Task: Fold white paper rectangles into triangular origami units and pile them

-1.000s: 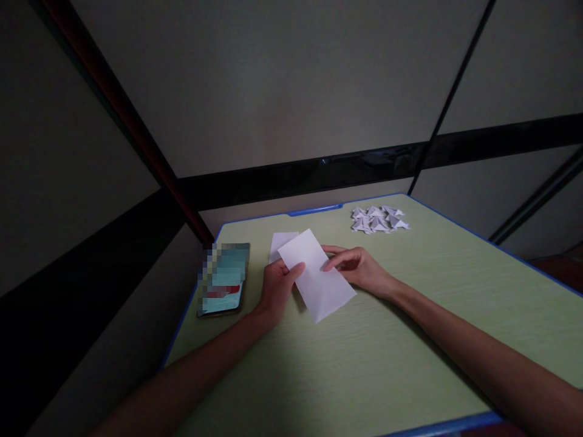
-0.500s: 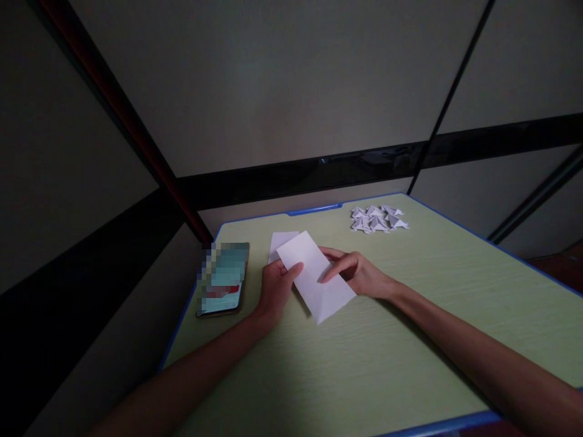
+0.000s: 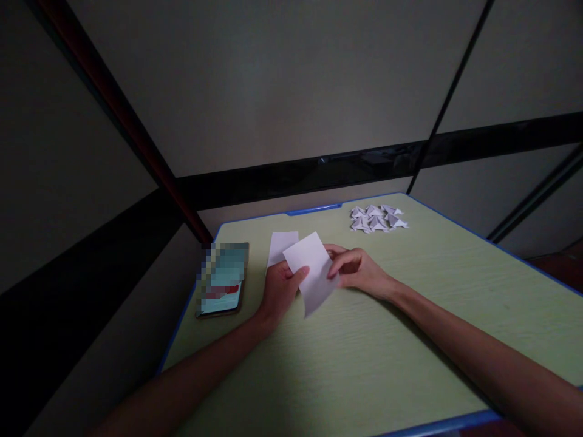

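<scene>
A white sheet of paper (image 3: 310, 258) is held above the table between my two hands, its near end curving downward. My left hand (image 3: 280, 291) grips its left edge, thumb on top and fingers underneath. At the right edge, my right hand (image 3: 362, 271) pinches the paper with thumb and fingers, partly hidden behind it. Another white paper piece (image 3: 282, 244) lies flat on the table just beyond my left hand, partly covered by the hand and the held sheet.
Several folded white paper figures (image 3: 378, 220) sit in two rows at the table's far right. A phone (image 3: 223, 282) with a lit, partly blurred screen lies at the left. The pale green table (image 3: 437, 346) has blue edging, and a panelled wall (image 3: 291, 91) stands behind it.
The near end of the held paper has bent and swung to the left, looking shorter now. Both hands keep hold and have shifted only slightly.
</scene>
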A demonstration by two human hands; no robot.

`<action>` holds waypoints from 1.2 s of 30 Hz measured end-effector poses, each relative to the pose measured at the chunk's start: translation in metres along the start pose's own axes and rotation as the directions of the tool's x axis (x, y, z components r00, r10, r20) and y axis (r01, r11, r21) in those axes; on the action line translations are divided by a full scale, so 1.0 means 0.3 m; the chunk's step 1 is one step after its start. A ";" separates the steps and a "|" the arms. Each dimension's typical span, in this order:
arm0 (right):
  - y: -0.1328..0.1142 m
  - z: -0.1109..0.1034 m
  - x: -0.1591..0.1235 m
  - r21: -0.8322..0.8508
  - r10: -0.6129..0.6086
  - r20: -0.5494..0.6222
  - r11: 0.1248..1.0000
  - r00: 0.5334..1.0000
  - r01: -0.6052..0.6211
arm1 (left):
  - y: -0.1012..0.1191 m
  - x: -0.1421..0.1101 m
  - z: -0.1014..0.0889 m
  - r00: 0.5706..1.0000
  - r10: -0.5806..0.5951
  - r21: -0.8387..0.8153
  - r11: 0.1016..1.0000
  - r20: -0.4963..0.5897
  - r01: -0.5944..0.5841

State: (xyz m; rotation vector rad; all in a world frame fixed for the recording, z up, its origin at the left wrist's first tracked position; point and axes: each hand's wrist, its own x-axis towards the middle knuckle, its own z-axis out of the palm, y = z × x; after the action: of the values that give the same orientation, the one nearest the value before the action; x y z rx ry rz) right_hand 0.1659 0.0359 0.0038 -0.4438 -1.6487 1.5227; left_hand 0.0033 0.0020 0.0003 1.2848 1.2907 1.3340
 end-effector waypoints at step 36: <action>-0.006 0.051 -0.005 -0.257 0.035 -0.466 0.951 0.884 -0.173 | 0.013 -0.021 -0.003 0.997 0.014 -0.013 1.000 0.073 -0.013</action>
State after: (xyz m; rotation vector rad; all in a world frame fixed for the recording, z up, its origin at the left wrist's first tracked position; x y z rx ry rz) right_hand 0.1556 0.0245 0.0062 -0.9905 -1.4843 1.1304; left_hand 0.0033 -0.0047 0.0035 1.3233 1.2236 1.2905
